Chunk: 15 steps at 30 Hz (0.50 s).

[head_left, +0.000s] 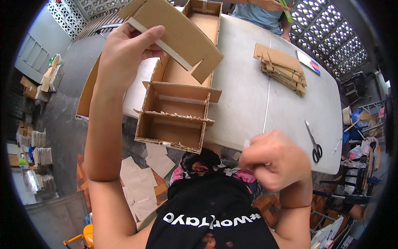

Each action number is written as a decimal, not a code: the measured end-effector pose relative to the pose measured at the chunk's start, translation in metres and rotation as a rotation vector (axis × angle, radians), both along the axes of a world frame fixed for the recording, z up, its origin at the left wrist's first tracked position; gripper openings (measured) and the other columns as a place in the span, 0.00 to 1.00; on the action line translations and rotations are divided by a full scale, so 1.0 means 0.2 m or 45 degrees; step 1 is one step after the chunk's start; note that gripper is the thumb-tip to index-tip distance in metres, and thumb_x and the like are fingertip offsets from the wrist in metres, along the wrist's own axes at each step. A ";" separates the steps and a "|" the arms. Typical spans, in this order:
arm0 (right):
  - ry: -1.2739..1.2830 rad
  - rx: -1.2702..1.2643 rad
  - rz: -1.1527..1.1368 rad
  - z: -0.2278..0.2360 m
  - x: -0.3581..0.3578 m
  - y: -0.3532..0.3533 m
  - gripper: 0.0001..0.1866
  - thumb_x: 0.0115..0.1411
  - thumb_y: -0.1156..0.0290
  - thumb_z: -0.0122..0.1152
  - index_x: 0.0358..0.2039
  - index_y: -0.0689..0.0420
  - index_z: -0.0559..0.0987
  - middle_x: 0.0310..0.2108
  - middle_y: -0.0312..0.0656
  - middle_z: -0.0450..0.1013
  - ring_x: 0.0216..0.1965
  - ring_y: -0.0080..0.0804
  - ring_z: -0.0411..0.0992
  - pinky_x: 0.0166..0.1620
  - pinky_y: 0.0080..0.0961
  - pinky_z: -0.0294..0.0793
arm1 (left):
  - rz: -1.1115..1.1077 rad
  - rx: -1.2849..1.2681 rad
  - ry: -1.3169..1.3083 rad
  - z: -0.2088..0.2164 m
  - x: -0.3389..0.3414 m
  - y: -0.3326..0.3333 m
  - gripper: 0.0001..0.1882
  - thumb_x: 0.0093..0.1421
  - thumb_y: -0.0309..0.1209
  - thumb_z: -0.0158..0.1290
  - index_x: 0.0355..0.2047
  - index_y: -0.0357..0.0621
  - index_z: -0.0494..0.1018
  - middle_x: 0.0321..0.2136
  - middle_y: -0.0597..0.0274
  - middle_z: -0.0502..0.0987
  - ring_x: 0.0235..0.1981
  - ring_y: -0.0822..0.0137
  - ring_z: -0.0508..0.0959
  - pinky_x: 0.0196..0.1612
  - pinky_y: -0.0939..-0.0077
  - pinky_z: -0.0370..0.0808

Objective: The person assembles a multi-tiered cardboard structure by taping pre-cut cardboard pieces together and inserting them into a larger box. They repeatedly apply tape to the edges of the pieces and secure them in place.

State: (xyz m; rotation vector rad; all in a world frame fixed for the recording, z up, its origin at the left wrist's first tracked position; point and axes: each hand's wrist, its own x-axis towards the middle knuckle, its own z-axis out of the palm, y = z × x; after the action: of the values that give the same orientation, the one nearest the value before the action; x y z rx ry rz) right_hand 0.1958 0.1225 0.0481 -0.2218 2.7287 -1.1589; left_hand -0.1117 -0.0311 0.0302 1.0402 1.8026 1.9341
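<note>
One cardboard piece point(186, 37) pinched in left grip point(126, 52); right grip point(275, 159) curled, blurred, cannot tell if holding.

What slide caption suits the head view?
Left hand holds a notched cardboard piece over a box crossed by two cardboard dividers; right hand blurred.

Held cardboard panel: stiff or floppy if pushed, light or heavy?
The panel is probably fairly stiff: held near one end by the left hand, it shows no obvious sag. Likely light, being thin board. It may bend first at the slot near its lower corner.
</note>
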 end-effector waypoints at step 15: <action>0.662 -0.519 -1.112 -0.15 -0.63 0.19 0.12 0.65 0.71 0.63 0.46 0.63 0.79 0.34 0.41 0.80 0.36 0.25 0.77 0.42 0.24 0.76 | -0.239 0.227 -0.388 -0.14 -0.07 0.09 0.17 0.67 0.32 0.60 0.50 0.32 0.73 0.40 0.53 0.81 0.38 0.65 0.84 0.43 0.70 0.85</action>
State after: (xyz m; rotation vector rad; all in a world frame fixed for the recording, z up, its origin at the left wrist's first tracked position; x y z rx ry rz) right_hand 0.0701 0.1603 0.0172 0.8230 3.0593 -2.1232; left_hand -0.1257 -0.0123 0.0015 0.8735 1.3427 2.0347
